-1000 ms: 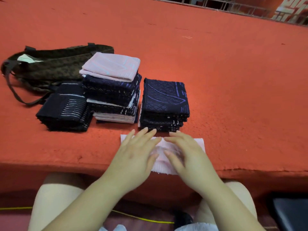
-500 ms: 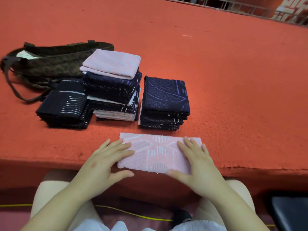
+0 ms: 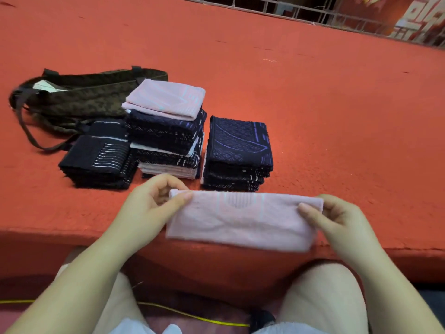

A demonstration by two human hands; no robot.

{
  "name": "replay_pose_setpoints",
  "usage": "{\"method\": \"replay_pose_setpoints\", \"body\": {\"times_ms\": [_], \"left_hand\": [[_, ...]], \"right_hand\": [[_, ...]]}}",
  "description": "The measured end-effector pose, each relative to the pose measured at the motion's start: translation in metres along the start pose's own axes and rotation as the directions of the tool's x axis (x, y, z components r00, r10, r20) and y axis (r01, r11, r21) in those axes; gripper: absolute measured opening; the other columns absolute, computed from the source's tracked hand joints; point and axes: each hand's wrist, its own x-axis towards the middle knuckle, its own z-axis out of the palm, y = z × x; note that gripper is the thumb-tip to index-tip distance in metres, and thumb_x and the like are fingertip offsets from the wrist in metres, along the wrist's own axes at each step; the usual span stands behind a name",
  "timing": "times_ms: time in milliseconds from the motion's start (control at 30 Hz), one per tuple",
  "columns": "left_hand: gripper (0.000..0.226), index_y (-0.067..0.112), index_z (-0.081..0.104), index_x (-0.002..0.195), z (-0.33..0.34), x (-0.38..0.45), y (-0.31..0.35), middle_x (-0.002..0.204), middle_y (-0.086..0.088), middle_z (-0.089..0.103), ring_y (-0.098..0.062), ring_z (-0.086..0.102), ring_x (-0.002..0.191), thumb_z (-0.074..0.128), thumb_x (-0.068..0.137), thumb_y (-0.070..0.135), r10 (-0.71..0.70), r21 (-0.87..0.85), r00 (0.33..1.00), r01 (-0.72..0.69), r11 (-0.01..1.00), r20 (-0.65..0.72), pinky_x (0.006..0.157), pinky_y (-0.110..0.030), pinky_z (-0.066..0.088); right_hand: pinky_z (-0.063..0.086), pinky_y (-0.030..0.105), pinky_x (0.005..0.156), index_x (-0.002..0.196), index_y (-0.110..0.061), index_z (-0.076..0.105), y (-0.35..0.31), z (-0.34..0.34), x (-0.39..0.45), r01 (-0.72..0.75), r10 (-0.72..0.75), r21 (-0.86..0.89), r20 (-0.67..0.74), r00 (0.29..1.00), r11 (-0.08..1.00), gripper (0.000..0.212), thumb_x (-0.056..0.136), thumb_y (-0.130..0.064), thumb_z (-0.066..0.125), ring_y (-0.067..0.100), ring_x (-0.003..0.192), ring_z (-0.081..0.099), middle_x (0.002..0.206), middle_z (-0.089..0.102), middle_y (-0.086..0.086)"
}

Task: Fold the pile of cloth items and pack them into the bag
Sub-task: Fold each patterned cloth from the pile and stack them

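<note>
A pink folded cloth (image 3: 243, 220) hangs lifted over the front edge of the red table (image 3: 337, 121). My left hand (image 3: 154, 203) pinches its upper left corner and my right hand (image 3: 334, 220) pinches its upper right corner. Behind it stand three stacks of folded cloths: a dark navy stack (image 3: 238, 153), a taller mixed stack topped by a pink cloth (image 3: 166, 126), and a low black striped stack (image 3: 96, 160). A dark brown patterned bag (image 3: 79, 97) lies flat at the far left with its strap looping toward me.
A metal railing (image 3: 313, 13) runs along the table's far edge. A yellow cable (image 3: 192, 317) lies on the floor between my knees. Something white (image 3: 45, 86) shows in the bag's opening.
Both hands were pressing the pink cloth flat on the table. They slid apart to its ends, then took hold of the top corners and lifted it off the surface.
</note>
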Motion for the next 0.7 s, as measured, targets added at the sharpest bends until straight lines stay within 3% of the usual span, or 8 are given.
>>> {"method": "replay_pose_setpoints", "body": {"times_ms": [67,133,233,300,367,467,567,700], "left_hand": [[0.012,0.032,0.067,0.073,0.003,0.005,0.007,0.065,0.006,0.06,-0.016,0.05,0.066,0.076,0.068,0.027,-0.061,-0.136,0.998,0.058,0.989,-0.023,0.063,-0.024,0.04],[0.019,0.031,0.068,0.073,0.005,0.006,0.006,0.061,0.006,0.057,-0.017,0.047,0.062,0.084,0.064,0.025,-0.123,-0.144,0.992,0.125,0.982,0.026,0.057,-0.018,0.039],[0.021,0.022,0.067,0.073,0.009,0.006,-0.005,0.065,0.001,0.058,-0.017,0.048,0.059,0.085,0.065,0.013,-0.239,-0.047,0.965,0.245,0.968,0.109,0.051,-0.013,0.04],[0.02,0.017,0.066,0.076,0.014,0.004,-0.013,0.069,-0.003,0.059,-0.016,0.047,0.059,0.082,0.07,0.008,-0.288,0.058,0.952,0.283,0.957,0.103,0.05,-0.012,0.038],[0.02,0.02,0.067,0.075,0.017,0.002,-0.017,0.07,-0.001,0.06,-0.012,0.049,0.058,0.084,0.069,0.014,-0.286,0.114,0.955,0.276,0.954,0.082,0.051,-0.012,0.038],[0.022,0.031,0.067,0.077,0.017,0.001,-0.013,0.071,-0.008,0.063,-0.011,0.052,0.062,0.085,0.067,0.023,-0.236,0.085,0.968,0.229,0.97,0.082,0.059,-0.02,0.042],[0.024,0.034,0.068,0.077,0.015,-0.001,-0.005,0.08,-0.006,0.067,-0.014,0.057,0.07,0.076,0.056,0.043,-0.174,0.034,0.972,0.17,0.985,0.159,0.068,-0.032,0.048],[0.022,0.033,0.068,0.078,0.014,-0.003,0.0,0.077,0.007,0.068,-0.007,0.06,0.071,0.071,0.059,0.044,-0.12,0.002,0.973,0.122,0.992,0.198,0.067,-0.026,0.05]], "right_hand": [[0.035,0.017,0.047,0.074,-0.003,0.064,-0.008,-0.004,0.002,-0.029,0.035,0.08,-0.08,0.996,0.996,0.025,0.085,-0.025,0.07,0.001,0.053,0.044,0.059,0.056,-0.001],[0.038,0.017,0.049,0.076,-0.007,0.065,-0.008,-0.005,0.005,-0.064,0.068,0.045,-0.112,0.991,0.997,0.015,0.088,-0.016,0.065,0.001,0.053,0.048,0.059,0.062,-0.001],[0.038,0.021,0.054,0.076,-0.015,0.064,0.008,0.002,0.012,-0.147,0.13,-0.19,-0.1,0.986,0.971,0.015,0.087,-0.025,0.066,0.007,0.06,0.055,0.066,0.068,-0.001],[0.037,0.024,0.063,0.085,-0.015,0.062,0.018,0.014,0.013,-0.17,0.128,-0.377,-0.133,0.983,0.911,0.01,0.085,-0.024,0.068,0.016,0.076,0.059,0.079,0.067,-0.001],[0.036,0.023,0.076,0.099,-0.016,0.062,0.017,0.03,0.01,0.006,-0.072,-0.492,-0.115,0.991,0.871,0.019,0.082,-0.018,0.07,0.021,0.09,0.058,0.096,0.063,-0.001],[0.038,0.024,0.084,0.102,-0.019,0.063,0.003,0.056,0.006,0.327,-0.332,-0.48,0.077,0.94,0.814,0.023,0.081,-0.028,0.065,0.016,0.093,0.056,0.099,0.062,-0.006],[0.038,0.027,0.094,0.112,-0.021,0.063,-0.013,0.08,0.007,0.417,-0.361,-0.422,0.209,0.909,0.805,0.035,0.086,-0.041,0.052,0.014,0.104,0.055,0.111,0.065,-0.005],[0.028,0.024,0.103,0.116,-0.025,0.062,-0.02,0.103,0.015,0.418,-0.291,-0.38,0.347,0.891,0.825,0.045,0.086,-0.05,0.041,0.007,0.104,0.054,0.11,0.066,-0.008]]}}
